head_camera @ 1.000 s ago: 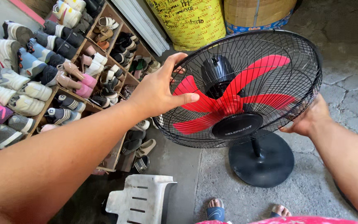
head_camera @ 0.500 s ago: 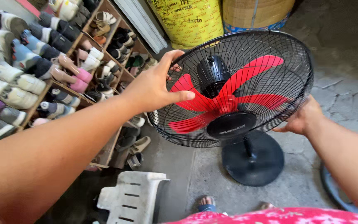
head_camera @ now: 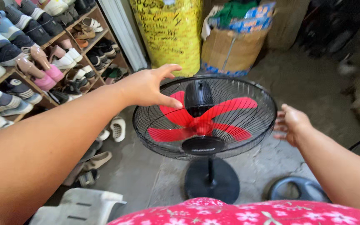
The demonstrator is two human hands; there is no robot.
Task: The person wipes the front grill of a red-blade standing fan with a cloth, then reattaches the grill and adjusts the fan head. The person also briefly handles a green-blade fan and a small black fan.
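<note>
- Fan (head_camera: 205, 121), black-caged with red blades, stands on its round base (head_camera: 211, 180) on the concrete floor (head_camera: 146, 175), beside the shoe rack (head_camera: 42, 62).
- Left hand (head_camera: 148, 86) reaches forward, arm extended, fingers spread, thumb tip at the cage's upper left rim, gripping nothing.
- Right hand (head_camera: 290, 123) hovers just off the right rim, fingers loosely open, empty.

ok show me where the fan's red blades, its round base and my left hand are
red blades (head_camera: 230, 106): head view, on the upper right blade.
round base (head_camera: 211, 181): head view, top of the black disc.
left hand (head_camera: 148, 87): head view, back of the hand.
</note>
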